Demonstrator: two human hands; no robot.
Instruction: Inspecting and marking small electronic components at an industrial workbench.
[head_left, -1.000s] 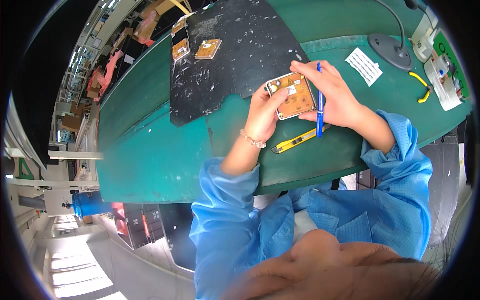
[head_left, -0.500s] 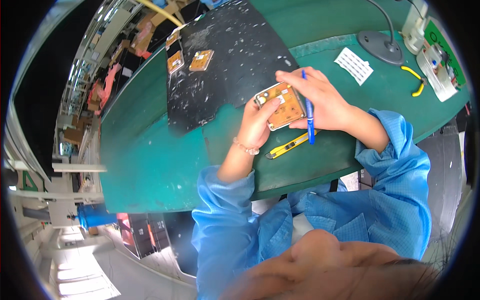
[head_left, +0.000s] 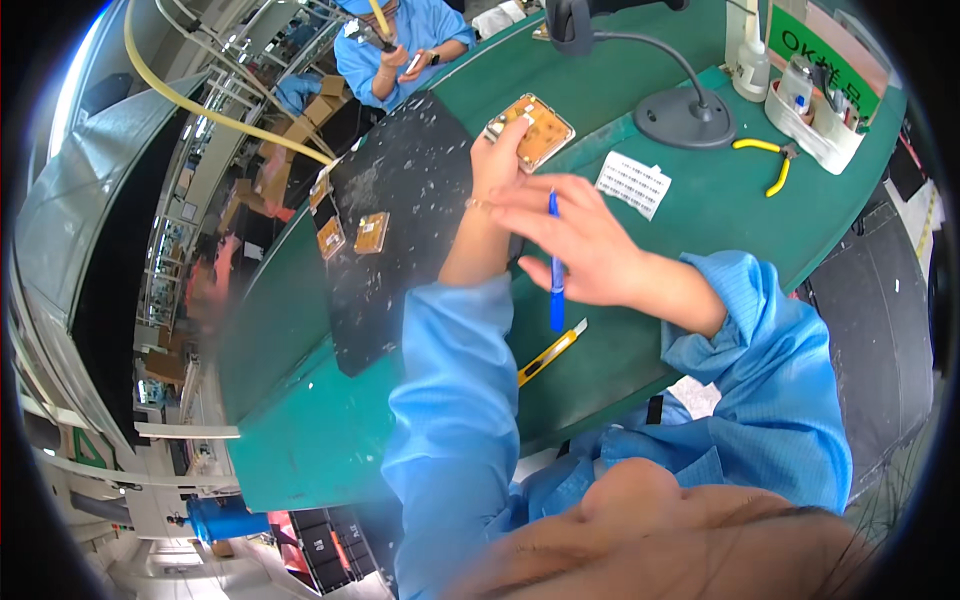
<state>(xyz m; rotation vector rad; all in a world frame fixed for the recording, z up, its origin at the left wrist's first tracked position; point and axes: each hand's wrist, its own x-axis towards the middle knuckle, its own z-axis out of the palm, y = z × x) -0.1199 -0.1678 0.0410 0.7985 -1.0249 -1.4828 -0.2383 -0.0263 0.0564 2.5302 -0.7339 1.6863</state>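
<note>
My left hand [head_left: 498, 160] is stretched out over the far part of the bench, closed on an orange-brown circuit board [head_left: 546, 135] with a pale edge. Its thumb lies on the board's face. Nearer to me, my right hand [head_left: 590, 245] crosses beside the left wrist, a blue pen [head_left: 557, 305] tucked between its fingers. Below the pen, a yellow utility knife [head_left: 550, 356] lies on the green bench, partly hidden by my left sleeve. More orange-brown boards [head_left: 371, 232] rest on and beside the black mat [head_left: 400, 290] at the left.
A sheet of labels [head_left: 634, 185] lies right of centre, near a dark stand base [head_left: 685, 118] with a bent neck. Yellow-handled pliers [head_left: 768, 160] and a white holder [head_left: 815, 130] with tools are at the right. Across the bench, a person [head_left: 400, 50] in blue works.
My left hand has carried the board away from me toward the far side. The right hand has come off the board, still with the pen. The view has shifted, showing a co-worker.
</note>
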